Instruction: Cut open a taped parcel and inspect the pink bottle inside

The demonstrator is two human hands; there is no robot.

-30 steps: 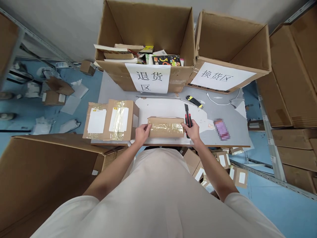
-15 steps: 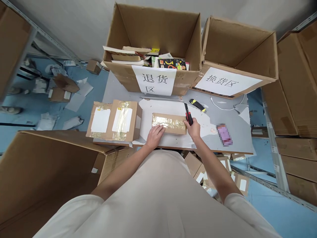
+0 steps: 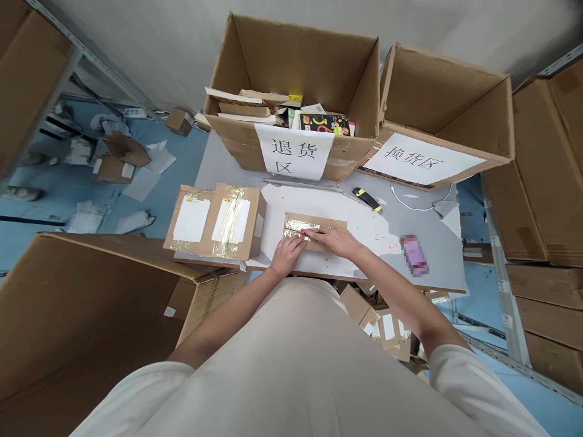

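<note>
A small cardboard box sealed with shiny tape lies on the worktable in front of me. My left hand holds it at its front left side, fingers over the near edge. My right hand reaches across the top of the box, closed around a utility knife. Only a bit of the knife's red body shows near my left fingertips; its blade cannot be made out. Along the tape, toward the left end, runs a dark line.
Two taped, labelled boxes stand at left. Behind are a large carton of books and another open carton. A yellow-black cutter, a white cable and a blurred purple item lie at right. A big open carton stands lower left.
My right hand has moved left from the box's right end to over its top, bringing the knife along. My left hand has shifted slightly toward the front edge.
</note>
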